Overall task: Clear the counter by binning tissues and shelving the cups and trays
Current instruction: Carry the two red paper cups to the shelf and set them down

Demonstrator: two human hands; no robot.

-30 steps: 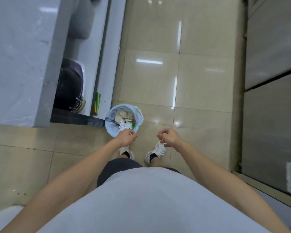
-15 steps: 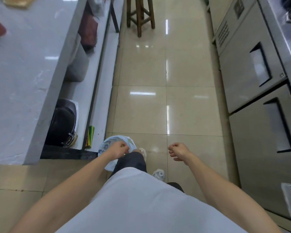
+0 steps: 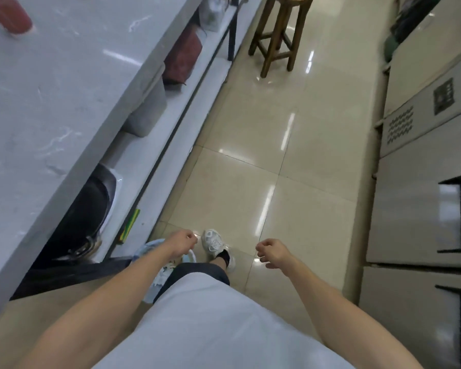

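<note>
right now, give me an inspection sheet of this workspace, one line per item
surface: grey marble counter at left, mostly bare in view
job's things: red cup at the counter's far edge, blurred; lined bin on the floor by the left leg, tissues inside, largely hidden by the arm
clutter: grey tub, dark red box and black pan on the shelf under the counter
hands: left hand over the bin, right hand over the floor; both loosely curled, nothing seen in them
cables: nothing seen
surroundings: glossy tiled floor, wooden stool ahead, steel fridge doors at right
</note>
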